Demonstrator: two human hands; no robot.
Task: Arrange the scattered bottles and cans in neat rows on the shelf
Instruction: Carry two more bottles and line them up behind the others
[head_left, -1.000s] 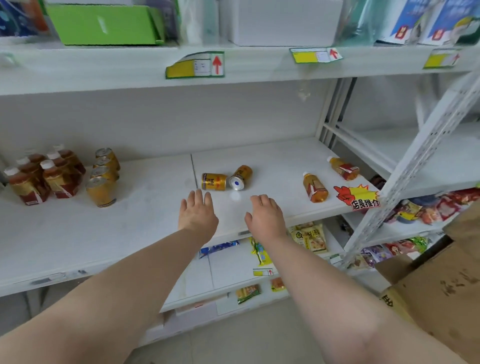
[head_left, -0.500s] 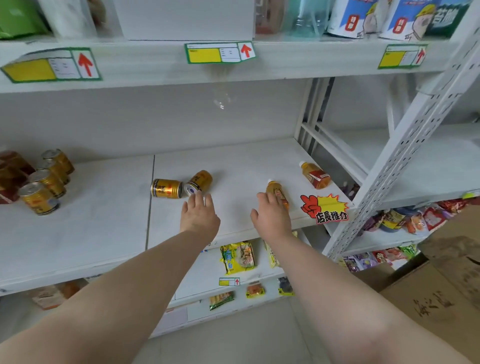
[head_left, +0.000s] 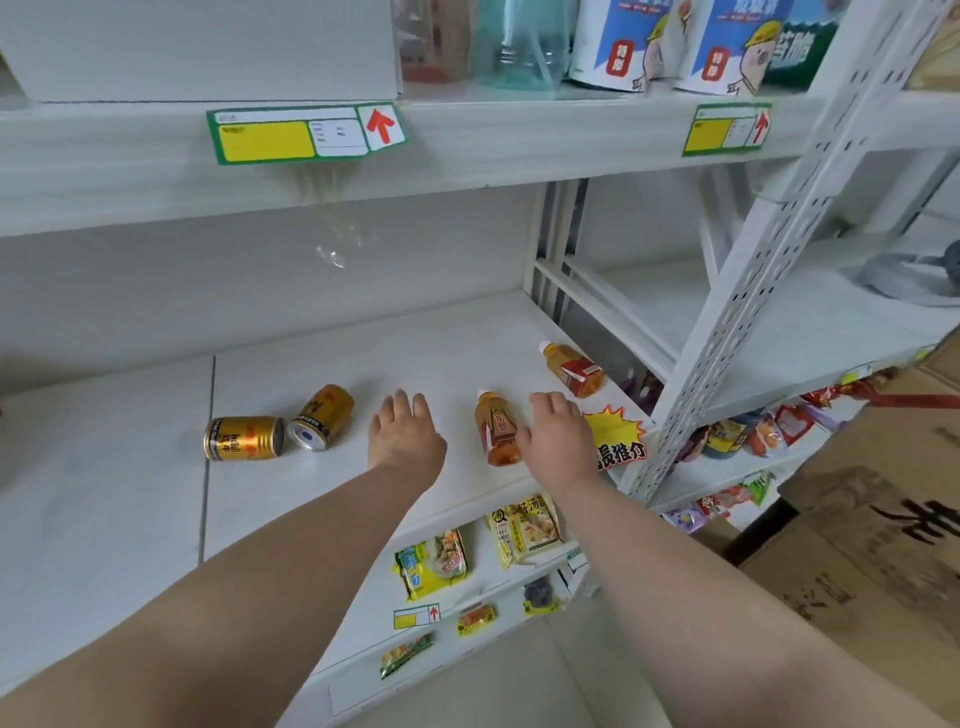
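Note:
Two gold cans lie on their sides on the white shelf (head_left: 130, 493): one can (head_left: 243, 438) at the left, a second can (head_left: 322, 423) touching it and angled toward me. An amber tea bottle (head_left: 496, 434) lies flat between my hands. Another tea bottle (head_left: 573, 369) lies farther back right. My left hand (head_left: 405, 434) hovers flat, fingers apart, just right of the cans and holding nothing. My right hand (head_left: 558, 441) is open beside the near bottle, its thumb side touching or nearly touching it.
A red-and-yellow promo tag (head_left: 615, 436) hangs at the shelf's front right. A perforated white upright (head_left: 727, 332) stands to the right. Snack packets (head_left: 431, 564) fill lower shelves. Cardboard boxes (head_left: 872, 545) sit at the far right. Yellow price labels (head_left: 306, 132) mark the upper shelf edge.
My view has swung right, so the standing cans and bottles at the left have left the frame. Both hands have reached further onto the shelf; my right hand now sits right of the near bottle.

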